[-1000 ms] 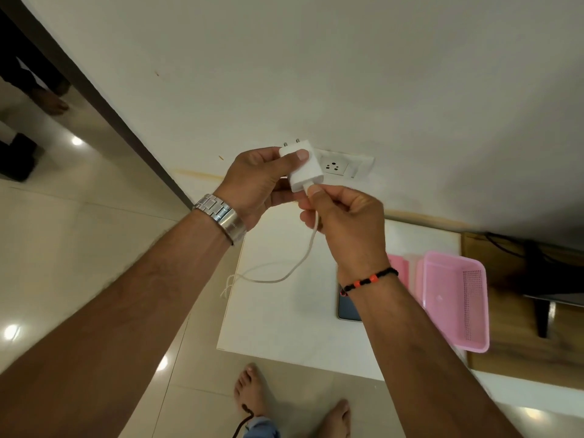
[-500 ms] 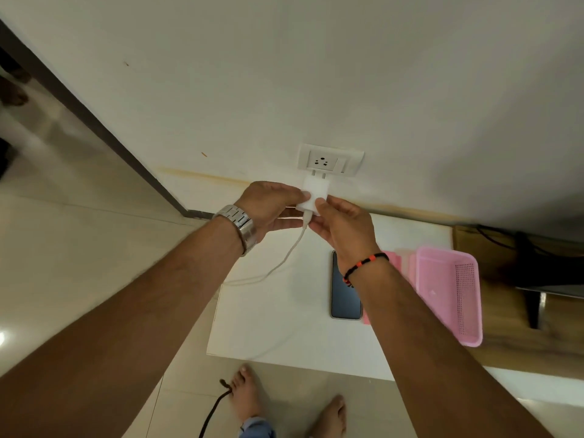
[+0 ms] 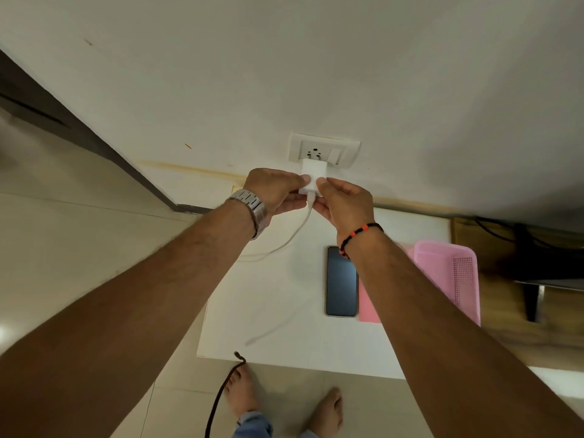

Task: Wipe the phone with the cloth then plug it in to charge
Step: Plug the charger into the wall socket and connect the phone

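A white charger adapter (image 3: pixel 312 173) is at the white wall socket (image 3: pixel 325 149), its pins meeting the socket holes. My left hand (image 3: pixel 275 189) and my right hand (image 3: pixel 343 202) pinch the adapter from either side. A white cable (image 3: pixel 292 235) hangs from the adapter down onto the white table (image 3: pixel 284 311), its free end (image 3: pixel 249 341) lying near the front edge. The dark phone (image 3: pixel 342 281) lies screen up on the table, under my right wrist. A pink cloth (image 3: pixel 368 306) lies right of the phone, partly hidden by my forearm.
A pink plastic basket (image 3: pixel 452 276) stands at the table's right end. Right of it is a wooden surface (image 3: pixel 505 327) with a dark stand and cables. My bare feet (image 3: pixel 327 409) stand on the tiled floor; a dark cord (image 3: pixel 221 393) dangles near them.
Both hands carried the adapter from in front of the socket onto it, and its pins now meet the holes. The view shifted so the phone shows fully.
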